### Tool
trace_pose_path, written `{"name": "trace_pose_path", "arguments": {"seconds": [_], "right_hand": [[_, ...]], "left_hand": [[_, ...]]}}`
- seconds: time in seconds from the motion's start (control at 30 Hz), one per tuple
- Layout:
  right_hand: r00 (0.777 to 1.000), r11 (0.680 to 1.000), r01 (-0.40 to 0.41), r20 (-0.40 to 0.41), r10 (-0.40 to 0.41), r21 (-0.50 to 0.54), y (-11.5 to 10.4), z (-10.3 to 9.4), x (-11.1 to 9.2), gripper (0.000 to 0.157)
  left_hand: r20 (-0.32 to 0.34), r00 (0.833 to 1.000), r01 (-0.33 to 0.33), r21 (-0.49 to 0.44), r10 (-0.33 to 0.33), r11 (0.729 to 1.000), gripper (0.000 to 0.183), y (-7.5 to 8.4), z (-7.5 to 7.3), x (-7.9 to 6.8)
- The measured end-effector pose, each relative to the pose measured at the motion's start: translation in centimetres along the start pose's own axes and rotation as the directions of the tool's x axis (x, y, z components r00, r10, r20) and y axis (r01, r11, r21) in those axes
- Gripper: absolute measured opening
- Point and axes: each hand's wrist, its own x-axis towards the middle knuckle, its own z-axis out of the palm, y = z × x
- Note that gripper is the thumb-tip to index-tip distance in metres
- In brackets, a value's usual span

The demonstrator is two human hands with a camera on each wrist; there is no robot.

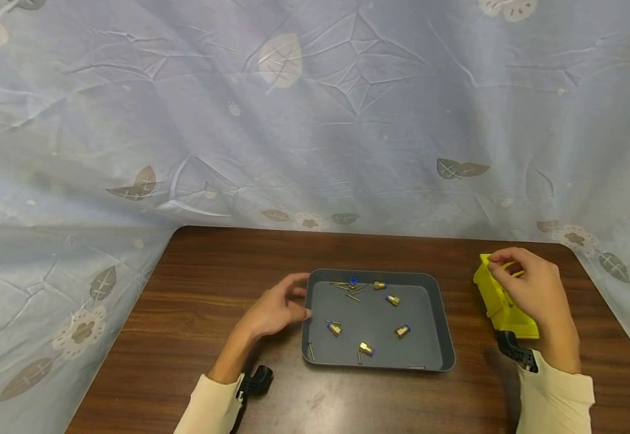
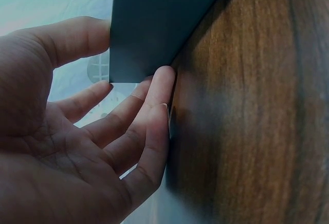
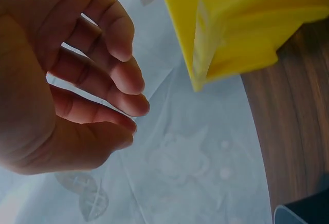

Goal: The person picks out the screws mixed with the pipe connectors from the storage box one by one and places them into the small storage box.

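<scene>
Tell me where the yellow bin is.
In the head view, the yellow bin is on the right side of the wooden table, right of the gray tray, partly hidden by the right hand.

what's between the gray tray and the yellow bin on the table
The head view shows only bare brown tabletop between the tray and the bin.

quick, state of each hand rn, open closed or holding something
Left hand: open, touching the gray tray at its left side.
Right hand: open, loosely curled near the yellow bin, no held object visible.
</scene>
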Motion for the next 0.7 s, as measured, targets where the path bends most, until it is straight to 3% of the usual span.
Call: {"name": "trace_pose_path", "arguments": {"seconds": [0.23,0.7], "right_hand": [[0.996,0.997,0.074,0.049,-0.075,0.024,-1.2,0.6,0.4,0.009],[0.977,0.991,0.114,0.175,-0.124,0.065,-3.4,1.7,0.9,0.015]], "left_hand": [[-0.001,1.0,0.007,-0.003,-0.007,1.0,0.08,0.1,-0.1,-0.1],[0.006,1.0,-0.002,-0.023,0.002,1.0,0.08,0.2,0.0,-0.1]]}}
